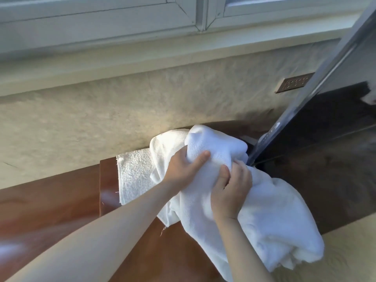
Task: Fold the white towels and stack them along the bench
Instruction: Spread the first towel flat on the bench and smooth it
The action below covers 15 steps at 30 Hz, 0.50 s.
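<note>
The left hand (184, 166) has its fingers curled into the cloth, thumb stretched out across the top, pinching a bunched fold of a white towel (254, 200). Just beside it, the right hand (231, 190) grips the same towel with curled fingers, the thumb pressed into the gathered fabric; its back faces the camera. The two hands sit close together, almost touching, at the crumpled upper part of the towel. Both forearms are bare and reach up from the lower left and lower middle of the view, the left one long and angled, the right one steeper.

The held towel is soft, finely ribbed terry, heaped in rounded folds. Its upper hump rises near the wall, and its bulk sags to the right, draping over the edge of the bench (61, 198) and hanging down in thick loose pleats.

Under and to the left of it lies a second white towel (134, 174), coarser and nubbly, lying flat on the bench with a frayed edge and loose threads showing.

The bench is glossy reddish-brown wood with a seam between two panels. Behind it stands a rough, cream plastered wall (101, 110) below a pale window frame (183, 17). A dark glossy panel (325, 159) with a metal edge leans in at the right, and a small brown vent plate (293, 82) sits on the wall.
</note>
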{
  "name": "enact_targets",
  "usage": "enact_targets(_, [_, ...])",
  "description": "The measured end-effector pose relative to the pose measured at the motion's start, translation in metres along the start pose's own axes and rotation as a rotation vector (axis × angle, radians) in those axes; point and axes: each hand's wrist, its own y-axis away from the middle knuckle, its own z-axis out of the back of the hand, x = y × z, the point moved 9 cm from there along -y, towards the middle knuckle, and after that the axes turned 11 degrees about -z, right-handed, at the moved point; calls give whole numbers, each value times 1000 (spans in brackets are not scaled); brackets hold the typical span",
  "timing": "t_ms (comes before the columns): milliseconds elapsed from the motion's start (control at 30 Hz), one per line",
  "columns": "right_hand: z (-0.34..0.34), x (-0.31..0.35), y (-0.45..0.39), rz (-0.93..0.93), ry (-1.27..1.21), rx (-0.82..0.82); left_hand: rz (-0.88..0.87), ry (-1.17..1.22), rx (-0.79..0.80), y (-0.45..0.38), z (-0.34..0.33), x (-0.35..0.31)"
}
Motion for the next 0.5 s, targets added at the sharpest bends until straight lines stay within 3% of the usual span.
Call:
enact_targets(200, [30, 116, 48, 200, -87, -63, -128, 205, -167, 69, 108, -39])
enact_targets(500, [-5, 276, 232, 527, -144, 119, -152, 315, -411, 235, 323, -15])
